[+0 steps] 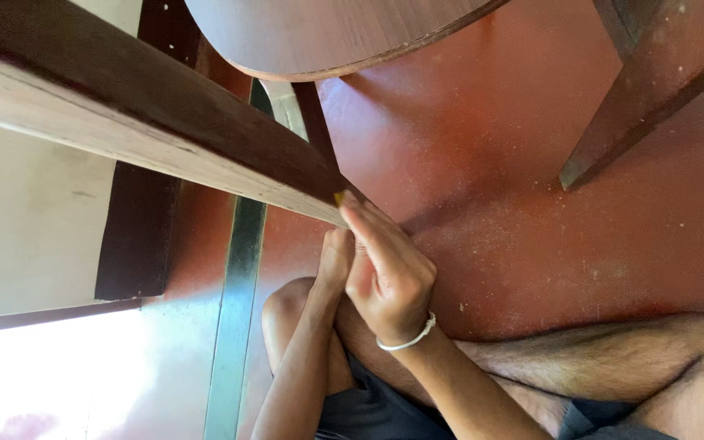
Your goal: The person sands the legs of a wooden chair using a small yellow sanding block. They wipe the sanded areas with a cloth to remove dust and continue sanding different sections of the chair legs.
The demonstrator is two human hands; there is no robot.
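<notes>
I see a red floor (531,204) under everything, then a long dark wooden beam (165,122) running diagonally from the upper left. My right hand (389,273) lies flat, fingers (364,220) pressed together, pushing a small yellowish piece (340,197) against the beam's end. My left hand (337,259) sits just behind it; I cannot tell how its fingers stand

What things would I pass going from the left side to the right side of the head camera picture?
Pale wall → metal floor strip → the person's two hands at the wooden beam's end → dusty red floor → wooden furniture leg.
</notes>
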